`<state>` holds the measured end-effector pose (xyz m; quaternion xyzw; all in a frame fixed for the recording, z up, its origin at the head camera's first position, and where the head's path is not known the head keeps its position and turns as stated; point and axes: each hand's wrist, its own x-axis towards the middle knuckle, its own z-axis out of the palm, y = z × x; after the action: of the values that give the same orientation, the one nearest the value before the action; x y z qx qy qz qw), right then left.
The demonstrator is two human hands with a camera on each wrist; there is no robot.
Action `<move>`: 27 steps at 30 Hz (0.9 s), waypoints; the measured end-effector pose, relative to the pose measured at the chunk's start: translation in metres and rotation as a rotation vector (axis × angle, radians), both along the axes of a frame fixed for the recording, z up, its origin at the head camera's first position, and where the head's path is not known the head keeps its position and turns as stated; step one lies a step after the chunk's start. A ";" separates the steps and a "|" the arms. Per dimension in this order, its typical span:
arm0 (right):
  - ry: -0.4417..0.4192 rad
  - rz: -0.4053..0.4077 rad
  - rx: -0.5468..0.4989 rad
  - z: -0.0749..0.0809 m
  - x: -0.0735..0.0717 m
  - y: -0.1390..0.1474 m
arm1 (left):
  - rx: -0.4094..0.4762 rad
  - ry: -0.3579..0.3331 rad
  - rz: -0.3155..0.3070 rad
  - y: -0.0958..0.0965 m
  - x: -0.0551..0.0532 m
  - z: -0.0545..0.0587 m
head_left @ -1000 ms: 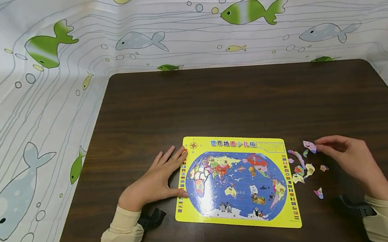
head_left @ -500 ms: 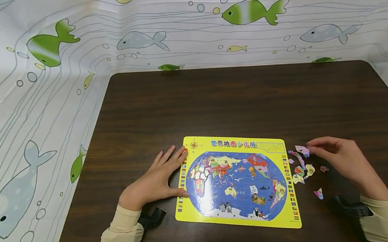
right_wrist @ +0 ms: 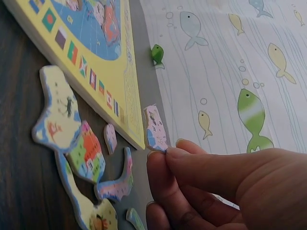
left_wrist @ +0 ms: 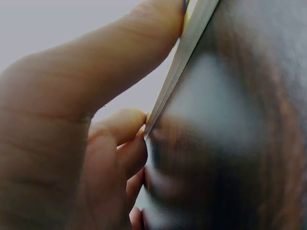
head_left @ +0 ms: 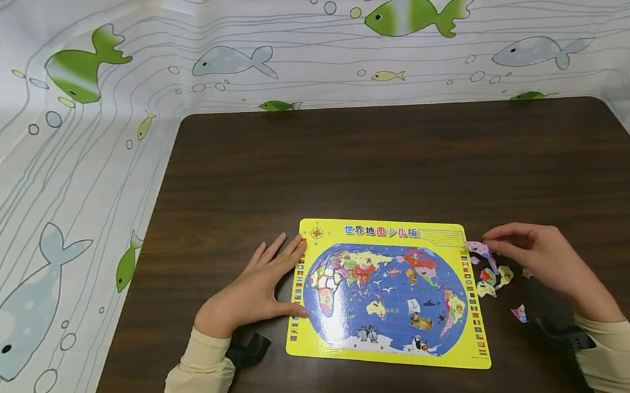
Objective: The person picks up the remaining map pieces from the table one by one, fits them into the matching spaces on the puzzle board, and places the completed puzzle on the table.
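A yellow world-map puzzle board (head_left: 467,357) lies flat on the dark table. My left hand (head_left: 252,291) rests on its left edge with spread fingers, thumb and fingertips touching the rim, as the left wrist view also shows. Between thumb and fingertips my right hand (head_left: 544,258) pinches a small pink puzzle piece (right_wrist: 155,128) with a blue edge, held up beside the board's upper right corner. Below it lie several loose puzzle pieces, among them a cream one (right_wrist: 57,105), a red-orange one (right_wrist: 88,155) and a small pink one (right_wrist: 110,139).
One loose puzzle piece (head_left: 519,314) lies apart from the cluster, nearer the table's front. The brown wooden table (head_left: 346,160) reaches back to a white fish-patterned sheet (head_left: 313,73), which also runs down the left and right sides.
My right hand has moved left toward the board, carrying the pink puzzle piece over the loose pieces. The left hand has stayed on the board's edge.
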<state>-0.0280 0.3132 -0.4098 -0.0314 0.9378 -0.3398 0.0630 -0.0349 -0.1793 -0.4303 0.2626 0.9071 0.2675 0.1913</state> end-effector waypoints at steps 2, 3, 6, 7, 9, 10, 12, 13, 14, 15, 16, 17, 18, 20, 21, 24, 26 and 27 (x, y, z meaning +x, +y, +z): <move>-0.004 0.011 0.002 0.000 -0.001 -0.002 | -0.003 -0.003 0.001 0.000 0.000 0.000; -0.009 0.017 0.001 0.000 -0.001 -0.003 | -0.004 -0.003 0.000 0.000 0.000 0.000; -0.026 0.036 -0.005 0.001 -0.002 -0.007 | -0.004 0.000 -0.005 0.000 0.001 0.000; -0.029 0.042 -0.006 0.001 -0.002 -0.008 | -0.003 0.001 -0.009 0.000 0.001 0.000; -0.038 0.052 -0.011 0.002 -0.002 -0.010 | 0.003 0.003 -0.015 0.000 0.002 0.000; -0.042 0.056 -0.012 0.002 -0.002 -0.011 | 0.005 0.002 -0.018 0.000 0.002 0.000; -0.055 0.058 -0.014 0.003 -0.003 -0.014 | 0.011 0.000 -0.024 0.001 0.002 0.001; -0.063 0.057 -0.015 0.003 -0.003 -0.015 | 0.014 -0.003 -0.027 0.001 0.002 0.001; -0.071 0.057 -0.016 0.003 -0.003 -0.016 | 0.015 -0.005 -0.028 0.001 0.002 0.001; -0.081 0.058 -0.018 0.004 -0.003 -0.018 | 0.015 -0.006 -0.029 0.001 0.001 0.001; -0.089 0.058 -0.020 0.004 -0.003 -0.020 | 0.014 -0.007 -0.030 0.001 0.001 0.002; -0.098 0.060 -0.022 0.004 -0.003 -0.021 | 0.014 -0.006 -0.031 0.001 0.001 0.002; -0.104 0.061 -0.024 0.004 -0.004 -0.023 | 0.011 -0.005 -0.032 0.001 0.001 0.002; -0.114 0.064 -0.026 0.004 -0.004 -0.026 | 0.010 -0.003 -0.032 0.001 0.001 0.003; -0.118 0.065 -0.028 0.004 -0.005 -0.027 | 0.009 -0.001 -0.032 0.001 0.000 0.003; -0.129 0.060 -0.027 0.003 -0.004 -0.029 | 0.010 -0.003 -0.030 0.001 0.001 0.004; -0.136 0.059 -0.032 0.002 -0.004 -0.029 | 0.010 -0.006 -0.029 0.001 0.001 0.004; -0.138 0.060 -0.035 0.002 -0.004 -0.029 | 0.009 -0.006 -0.030 0.001 0.001 0.004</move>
<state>-0.0319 0.2838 -0.4077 -0.0369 0.9239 -0.3554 0.1371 -0.0336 -0.1779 -0.4262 0.2761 0.9014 0.2695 0.1966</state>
